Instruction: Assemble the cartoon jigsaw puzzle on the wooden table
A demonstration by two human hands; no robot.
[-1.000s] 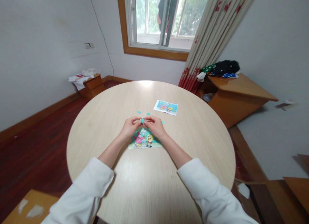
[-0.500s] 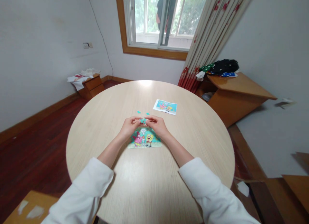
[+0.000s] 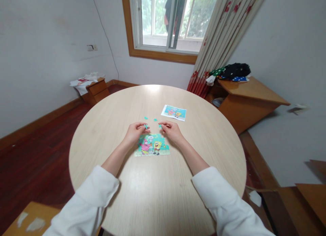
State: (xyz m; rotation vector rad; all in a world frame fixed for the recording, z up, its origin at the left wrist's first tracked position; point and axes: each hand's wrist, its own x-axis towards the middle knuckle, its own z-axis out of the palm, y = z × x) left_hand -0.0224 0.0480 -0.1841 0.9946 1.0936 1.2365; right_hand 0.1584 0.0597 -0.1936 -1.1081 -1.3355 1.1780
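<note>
A small teal jigsaw piece (image 3: 146, 126) is pinched between the thumb and fingers of my left hand (image 3: 134, 131). My right hand (image 3: 173, 131) grips another teal jigsaw piece (image 3: 160, 126) by its side. Both hands hover just beyond the top edge of a largely assembled jigsaw puzzle (image 3: 152, 145), which shows a pink, a pale and a yellow cartoon figure on teal. Two loose teal pieces lie farther off, a left piece (image 3: 146, 118) and a right piece (image 3: 155, 120).
A printed picture sheet (image 3: 174, 113) with the same cartoon lies on the round wooden table (image 3: 107, 127), beyond my right hand. Behind the table are a window and a curtain (image 3: 216, 39). A wooden cabinet (image 3: 254, 97) with clothes on top stands at the right.
My hands have moved apart, each with its own jigsaw piece; before, the two pieces were together between my fingers. The puzzle's upper edge is now uncovered.
</note>
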